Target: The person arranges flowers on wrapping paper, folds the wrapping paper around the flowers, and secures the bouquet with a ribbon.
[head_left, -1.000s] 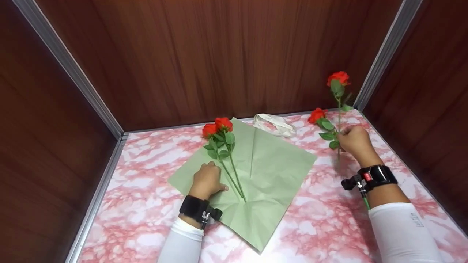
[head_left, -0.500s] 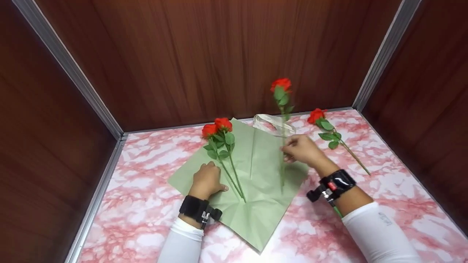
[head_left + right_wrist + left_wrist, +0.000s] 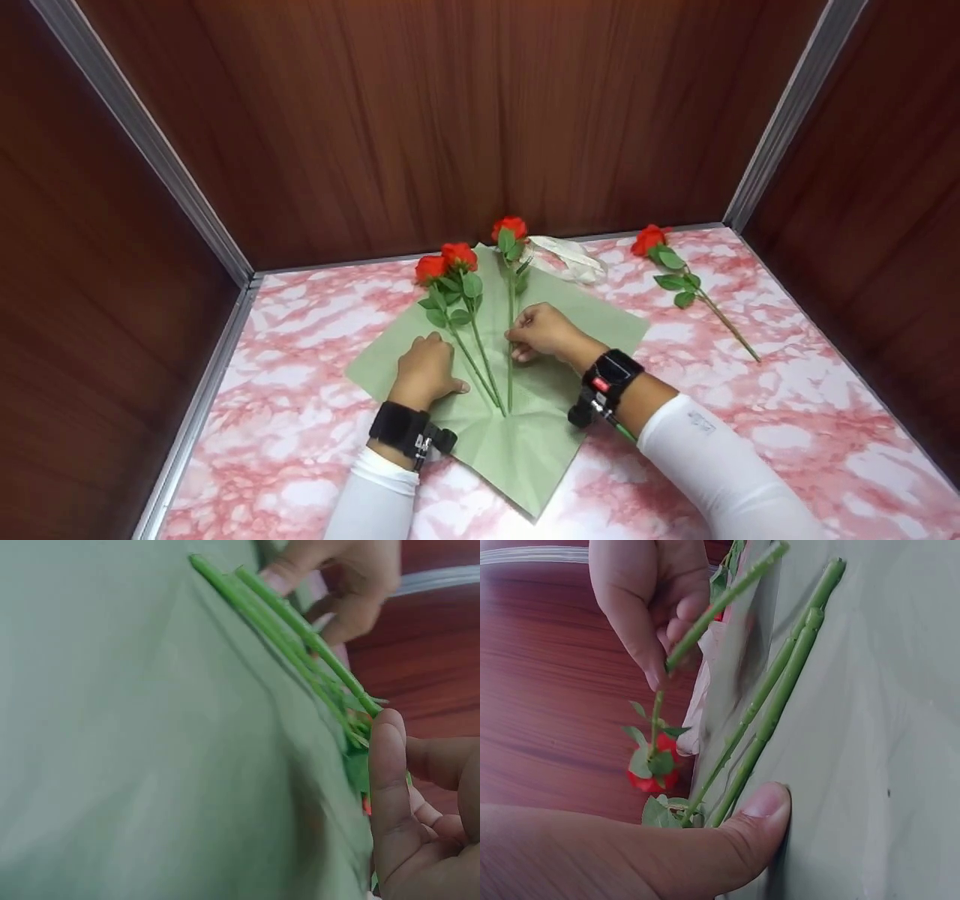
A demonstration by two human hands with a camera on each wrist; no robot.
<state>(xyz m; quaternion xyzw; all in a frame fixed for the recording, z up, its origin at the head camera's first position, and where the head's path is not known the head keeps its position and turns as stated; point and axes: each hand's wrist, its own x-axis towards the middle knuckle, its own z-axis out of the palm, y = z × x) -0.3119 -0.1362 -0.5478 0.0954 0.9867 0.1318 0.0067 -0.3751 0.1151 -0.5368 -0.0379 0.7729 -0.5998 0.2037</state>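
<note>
My right hand [image 3: 544, 332] pinches the stem of a red rose [image 3: 510, 227] between thumb and fingertips, above the middle of a light green sheet of wrapping paper [image 3: 517, 465]. In the left wrist view the lower end of this rose's stem [image 3: 727, 607] points past the two stems lying on the paper. Those belong to a pair of red roses [image 3: 459, 256], side by side, blooms toward the back. To the left of their stems, my left hand [image 3: 426, 370] rests on the paper with the thumb stretched out toward them and touches the sheet.
Another red rose [image 3: 649, 240] lies on the pink-and-white marbled table [image 3: 300, 465] at the right. A loop of whitish ribbon [image 3: 574, 262] lies behind the paper near the back edge. Dark wood panels [image 3: 450, 112] with metal-framed corners enclose the table on three sides.
My right hand has carried one rose from the right side leftward and down over the paper, beside the pair. The left hand has stayed in place.
</note>
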